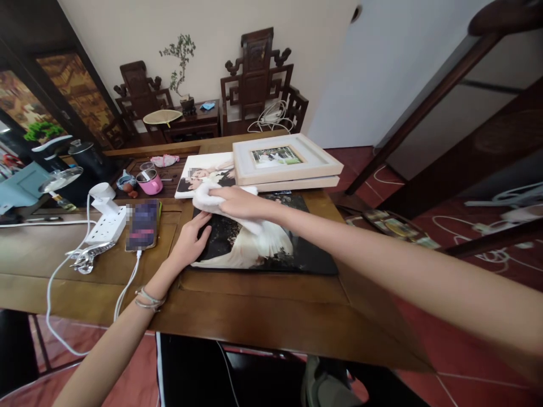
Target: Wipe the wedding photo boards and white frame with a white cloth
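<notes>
Cloth [204, 198], white and fluffy, clutched in right hand [242, 202] atop dark, glossy photo panel [311, 257], near side. Left hand [188, 244] released, fingers on panel's left edge; hard far-ward push might jolt stacked pale-wood frames [288, 183].

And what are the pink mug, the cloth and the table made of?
The pink mug looks like metal, painted glossy outside: its inside seems silvery, though I can't be sure. The white cloth seems to be soft, fluffy fabric, because it bunches up in the right hand. The table looks like varnished wood: it's brown, with a soft shine and panel lines.
</notes>
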A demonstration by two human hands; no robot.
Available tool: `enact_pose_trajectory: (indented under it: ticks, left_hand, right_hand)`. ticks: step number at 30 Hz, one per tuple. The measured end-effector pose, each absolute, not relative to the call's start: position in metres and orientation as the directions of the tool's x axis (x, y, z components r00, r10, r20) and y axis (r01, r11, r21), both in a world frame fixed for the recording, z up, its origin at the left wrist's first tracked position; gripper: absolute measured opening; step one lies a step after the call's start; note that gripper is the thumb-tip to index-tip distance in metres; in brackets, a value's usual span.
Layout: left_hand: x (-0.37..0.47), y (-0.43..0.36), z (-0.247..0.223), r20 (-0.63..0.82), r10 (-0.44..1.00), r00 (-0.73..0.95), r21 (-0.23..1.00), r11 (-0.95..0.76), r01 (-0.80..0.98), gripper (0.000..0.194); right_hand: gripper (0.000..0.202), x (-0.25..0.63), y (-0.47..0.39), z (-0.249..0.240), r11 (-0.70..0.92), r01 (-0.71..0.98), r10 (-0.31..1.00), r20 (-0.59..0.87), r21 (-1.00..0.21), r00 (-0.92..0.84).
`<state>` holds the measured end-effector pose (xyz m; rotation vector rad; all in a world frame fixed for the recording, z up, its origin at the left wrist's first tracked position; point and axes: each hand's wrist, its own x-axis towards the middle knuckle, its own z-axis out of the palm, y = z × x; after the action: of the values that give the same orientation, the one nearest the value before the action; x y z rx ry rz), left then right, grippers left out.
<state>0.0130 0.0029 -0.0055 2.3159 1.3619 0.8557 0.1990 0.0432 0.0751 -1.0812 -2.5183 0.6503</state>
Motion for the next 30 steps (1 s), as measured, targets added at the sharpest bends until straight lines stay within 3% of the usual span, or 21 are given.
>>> enact_pose_trajectory:
  ticks: [5, 10, 16, 23, 30]
  left_hand:
    - [0.012, 0.003, -0.006, 0.327, 0.875, 0.356, 0.534, -0.482, 0.694, 0.043]
    - [0.013, 0.001, -0.002, 0.329, 0.864, 0.382, 0.536, -0.503, 0.678, 0.05]
    - [0.014, 0.001, -0.002, 0.357, 0.857, 0.372, 0.532, -0.514, 0.673, 0.044]
    - [0.015, 0.0, -0.003, 0.365, 0.873, 0.322, 0.526, -0.479, 0.703, 0.044]
    - [0.013, 0.003, -0.008, 0.336, 0.872, 0.356, 0.505, -0.486, 0.714, 0.045]
  right_hand:
    - [0.044, 0.19, 0.057, 0.08, 0.619, 0.618, 0.727, 0.058, -0.485, -0.684]
    - [0.041, 0.254, 0.035, 0.077, 0.619, 0.66, 0.728, -0.004, -0.426, -0.686]
    - [0.039, 0.337, 0.002, 0.058, 0.556, 0.815, 0.821, -0.047, -0.165, -0.569]
    - [0.046, 0.326, -0.075, 0.025, 0.681, 0.704, 0.73, 0.125, -0.2, -0.672]
    - [0.046, 0.313, -0.074, 0.032, 0.726, 0.65, 0.675, 0.051, -0.226, -0.736]
